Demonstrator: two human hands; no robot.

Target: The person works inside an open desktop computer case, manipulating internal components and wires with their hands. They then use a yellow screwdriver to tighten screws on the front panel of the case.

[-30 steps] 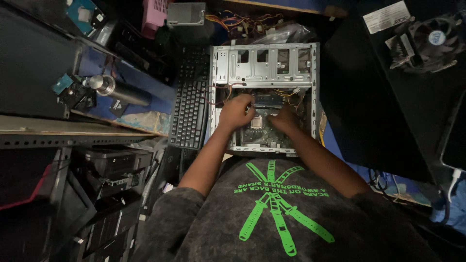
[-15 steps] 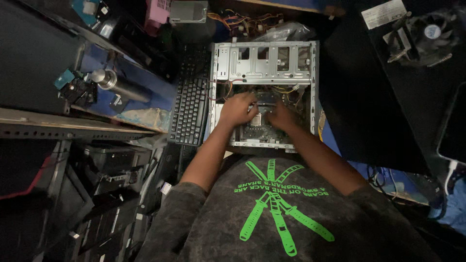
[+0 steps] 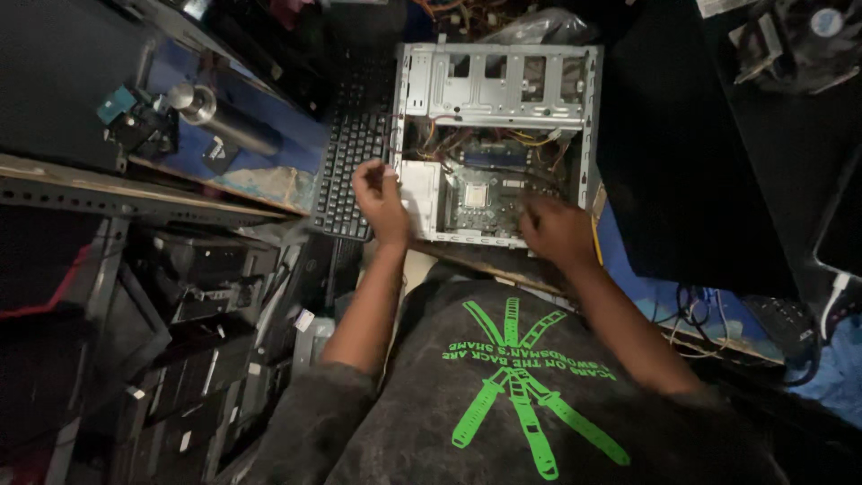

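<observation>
Both hands rest apart on the open computer case (image 3: 499, 90), left hand (image 3: 379, 193) at its nine o'clock edge, right hand (image 3: 558, 232) at five o'clock, the motherboard (image 3: 480, 193) lying between them, nearer my right; neither visibly grips anything.

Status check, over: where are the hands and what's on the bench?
Left hand on the open computer case's left edge. Right hand at its near right corner; grip unclear. Motherboard exposed, loose wires above it. Keyboard beside case.

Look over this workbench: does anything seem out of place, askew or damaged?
Yes. The keyboard stands askew, wedged beside the open computer case with its near end over the bench edge. Loose wires tangle inside the case. No damage shows.
</observation>
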